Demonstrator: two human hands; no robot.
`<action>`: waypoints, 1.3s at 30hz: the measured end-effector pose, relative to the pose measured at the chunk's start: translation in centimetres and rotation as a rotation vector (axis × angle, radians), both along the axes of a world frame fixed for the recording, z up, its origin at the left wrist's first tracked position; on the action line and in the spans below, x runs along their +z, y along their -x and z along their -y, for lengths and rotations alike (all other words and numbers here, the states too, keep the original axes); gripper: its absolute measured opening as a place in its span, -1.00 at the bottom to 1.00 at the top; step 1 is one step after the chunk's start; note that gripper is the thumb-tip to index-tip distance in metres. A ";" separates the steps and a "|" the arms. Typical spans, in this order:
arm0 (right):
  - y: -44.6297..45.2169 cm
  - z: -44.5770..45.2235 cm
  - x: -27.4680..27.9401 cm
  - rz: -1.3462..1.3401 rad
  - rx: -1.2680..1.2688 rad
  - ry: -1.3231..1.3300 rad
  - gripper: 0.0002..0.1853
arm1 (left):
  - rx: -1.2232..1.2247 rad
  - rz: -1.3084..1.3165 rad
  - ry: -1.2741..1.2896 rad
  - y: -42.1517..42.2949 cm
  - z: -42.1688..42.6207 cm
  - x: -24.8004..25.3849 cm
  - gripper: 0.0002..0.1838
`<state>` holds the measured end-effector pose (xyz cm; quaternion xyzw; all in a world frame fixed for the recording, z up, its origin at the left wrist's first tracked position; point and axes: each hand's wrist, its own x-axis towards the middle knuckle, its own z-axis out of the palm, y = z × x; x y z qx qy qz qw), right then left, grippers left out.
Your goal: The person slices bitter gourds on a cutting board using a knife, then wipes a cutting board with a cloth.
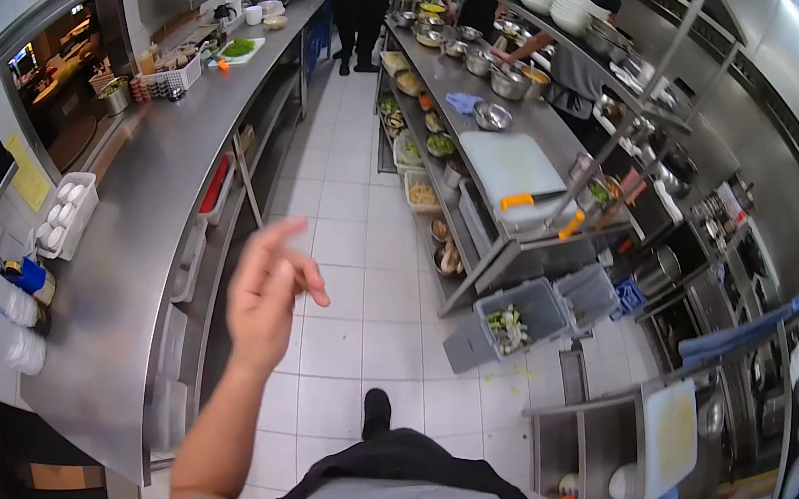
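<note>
My left hand [267, 292] is raised in front of me over the aisle, with nothing in it. Its fingers point to the right, partly bent and apart, a little blurred. It touches nothing; in the picture it lies between the long steel counter [137, 208] on the left and the prep table to the right. My right hand is out of view. Below, my black apron [387, 463] and one black shoe [377, 414] show against the white floor tiles [326, 345].
A prep table on the right bears a white cutting board [512, 164], orange-handled knives [517, 202] and several steel bowls [511, 82]. A grey bin [522, 319] with vegetable scraps stands on the floor at its end. Far down the aisle stands a person [354, 3]; others work on the right.
</note>
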<state>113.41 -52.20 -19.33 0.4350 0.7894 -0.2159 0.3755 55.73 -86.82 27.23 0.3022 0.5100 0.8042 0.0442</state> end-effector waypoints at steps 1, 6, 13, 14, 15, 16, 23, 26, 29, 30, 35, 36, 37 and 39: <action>1.0 -2.0 -0.3 -0.008 0.079 -0.015 -0.75 | 0.052 0.285 0.154 2.9 -0.6 -8.4 -0.52; 11.8 -17.8 -4.0 -0.384 0.366 -0.615 -0.79 | 0.268 1.589 0.624 -1.9 8.7 -39.9 -0.28; 46.9 -14.6 10.2 -1.103 -0.991 -0.539 -0.34 | -0.081 1.242 0.455 12.0 9.8 -31.0 -0.07; 50.2 -14.5 8.5 -1.080 -1.106 -0.353 -0.30 | -0.098 1.159 0.419 15.8 8.4 -29.7 -0.05; 54.4 -9.2 14.2 -0.970 -1.291 -0.067 -0.15 | -0.108 1.078 0.379 19.5 6.8 -28.3 -0.03; 57.8 -4.7 17.7 -1.026 -1.268 0.278 -0.08 | -0.208 0.951 0.378 22.6 5.5 -25.6 0.00; 63.9 14.6 32.0 -1.370 -0.749 1.241 0.13 | -0.437 0.705 -0.045 30.7 -2.7 -20.4 -0.07; 59.0 19.3 35.6 -1.646 -0.968 1.478 0.11 | -0.627 0.687 -0.289 26.7 -4.4 -19.6 -0.08; 51.5 19.6 34.7 -1.753 -1.208 1.574 0.06 | -0.686 0.684 -0.472 18.7 -4.8 -17.7 -0.09; 48.5 19.8 34.5 -1.755 -1.214 1.573 0.06 | -0.602 0.692 -0.519 15.0 -4.6 -17.4 -0.09; 34.1 19.0 33.1 -1.837 -1.240 1.684 0.03 | -0.557 0.778 -0.505 0.8 -4.2 -18.5 -0.09; 31.4 18.9 32.9 -1.825 -1.235 1.695 0.03 | -0.599 0.725 -0.497 -2.0 -3.9 -18.1 -0.09; 29.0 19.1 33.5 -1.845 -1.195 1.703 0.03 | -0.584 0.724 -0.497 -4.0 -3.4 -18.3 -0.09; 24.7 18.6 33.3 -1.851 -1.138 1.705 0.03 | -0.572 0.859 -0.531 -7.2 -3.5 -18.9 -0.08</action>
